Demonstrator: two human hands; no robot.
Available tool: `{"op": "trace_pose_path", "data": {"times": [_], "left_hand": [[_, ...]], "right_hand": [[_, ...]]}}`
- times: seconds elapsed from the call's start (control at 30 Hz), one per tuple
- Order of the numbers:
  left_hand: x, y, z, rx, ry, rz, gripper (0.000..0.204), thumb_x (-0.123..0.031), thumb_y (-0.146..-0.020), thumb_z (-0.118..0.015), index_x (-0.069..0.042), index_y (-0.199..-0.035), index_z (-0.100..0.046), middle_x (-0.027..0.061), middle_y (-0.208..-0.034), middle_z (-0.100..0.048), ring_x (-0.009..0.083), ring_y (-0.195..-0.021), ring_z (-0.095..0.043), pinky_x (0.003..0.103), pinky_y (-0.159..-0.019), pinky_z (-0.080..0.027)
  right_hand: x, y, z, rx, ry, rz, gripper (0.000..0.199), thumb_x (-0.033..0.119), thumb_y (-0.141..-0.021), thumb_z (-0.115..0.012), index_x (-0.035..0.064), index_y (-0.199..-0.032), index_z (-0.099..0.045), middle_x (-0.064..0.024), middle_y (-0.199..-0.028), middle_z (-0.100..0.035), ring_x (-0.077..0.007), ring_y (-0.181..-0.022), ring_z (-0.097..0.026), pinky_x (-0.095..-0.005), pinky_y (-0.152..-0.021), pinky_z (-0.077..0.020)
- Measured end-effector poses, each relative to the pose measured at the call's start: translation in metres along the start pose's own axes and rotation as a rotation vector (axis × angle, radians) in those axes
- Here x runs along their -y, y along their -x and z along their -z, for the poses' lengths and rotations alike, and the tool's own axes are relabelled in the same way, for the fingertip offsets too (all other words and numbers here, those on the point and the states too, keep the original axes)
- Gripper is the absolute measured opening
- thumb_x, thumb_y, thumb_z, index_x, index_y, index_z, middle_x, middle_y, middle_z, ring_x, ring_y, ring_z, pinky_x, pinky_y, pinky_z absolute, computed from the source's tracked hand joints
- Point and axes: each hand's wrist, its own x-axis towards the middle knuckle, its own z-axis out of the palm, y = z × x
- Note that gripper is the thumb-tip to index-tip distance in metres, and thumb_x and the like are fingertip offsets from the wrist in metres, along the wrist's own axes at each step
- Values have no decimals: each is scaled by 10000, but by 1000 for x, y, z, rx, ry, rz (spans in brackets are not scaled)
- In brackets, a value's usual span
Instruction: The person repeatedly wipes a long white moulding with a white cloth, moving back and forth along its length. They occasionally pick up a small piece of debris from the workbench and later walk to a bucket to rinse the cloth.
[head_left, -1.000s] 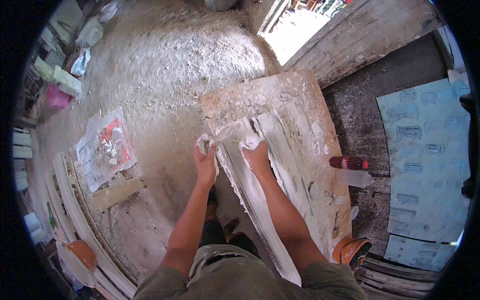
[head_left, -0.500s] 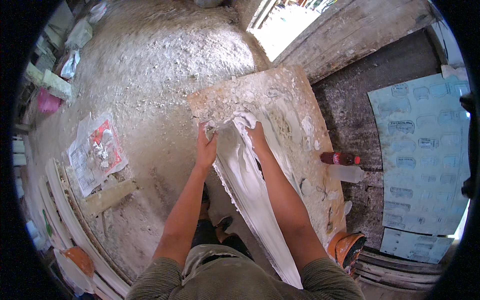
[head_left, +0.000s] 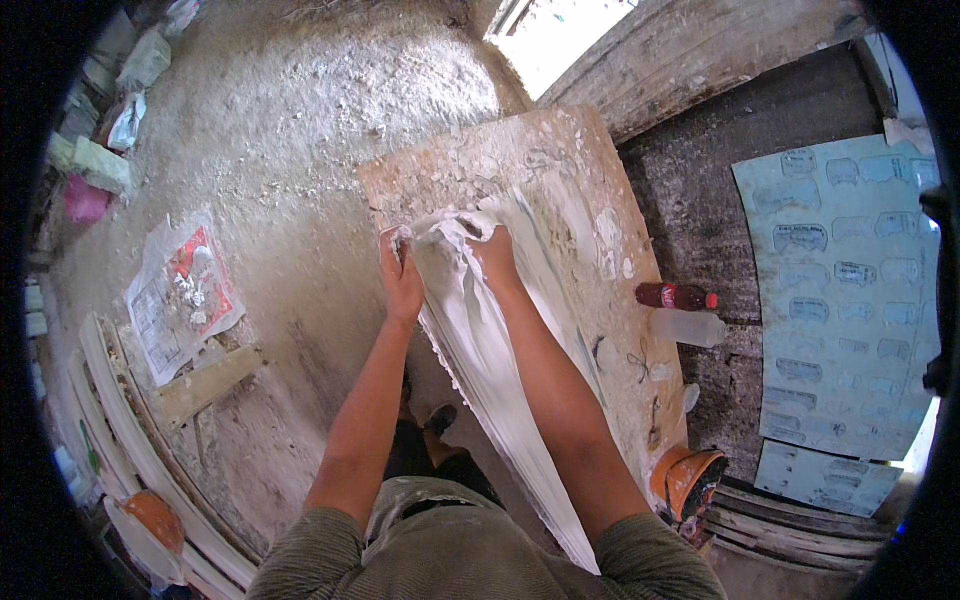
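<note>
Works over a white-smeared board (head_left: pixel 585 145); with the left hand (head_left: pixel 403 280), seems to grip a clump of wet white paste (head_left: pixel 455 232) at the far left edge of a long white-coated strip (head_left: pixel 472 365); sinks the right hand (head_left: pixel 495 262) partly into the folds just beside, but cannot tell whether grasping or only pressing. Looks well advanced along the near length of the strip, coated in a fairly even layer; looks unfinished at the far end, with paste bunched in loose folds between the hands and not yet flat. Shows a ragged, lumpy left edge too, apparently also short of even. Includes a red-capped soft-drink bottle (head_left: pixel 672 296) and a clear plastic bottle (head_left: pixel 688 327), lying at the board's right side, well apart from both hands
</note>
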Motion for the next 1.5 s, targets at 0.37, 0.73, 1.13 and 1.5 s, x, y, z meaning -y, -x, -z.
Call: {"op": "trace_pose_path", "data": {"times": [0.37,0.73,1.13,1.5], "left_hand": [[-16,58,8,113,45,84,225,-31,-929,-461,14,-1148,-485,158,-1073,-553,258,-1015,-514,311,-922,-375],[3,18,0,52,31,-11,244,-17,-922,-469,-4,-1164,-491,173,-1053,-583,283,-1014,-542,350,-912,-397],[-25,186,3,92,25,84,195,15,-916,-447,20,-1101,-509,176,-980,-595,242,-935,-566,329,-859,-426],[-14,404,-5,61,108,58,199,9,-916,-451,24,-1108,-503,173,-946,-589,240,-890,-546,321,-842,-412]], "right_hand": [[-27,55,34,99,-146,202,417,-23,-685,-659,-17,-1101,-635,-118,-1028,-681,-184,-916,-643,-312,-818,-492],[-13,13,5,-76,80,62,403,71,-690,-765,-72,-1003,-555,-153,-945,-636,-200,-841,-605,-322,-708,-500],[-105,145,90,-73,-136,-36,400,20,-668,-729,-54,-1042,-604,-146,-981,-655,-203,-895,-623,-326,-774,-494],[-227,286,187,-21,-98,94,386,32,-687,-722,-40,-1049,-611,-120,-987,-657,-199,-890,-629,-310,-786,-501]]}}
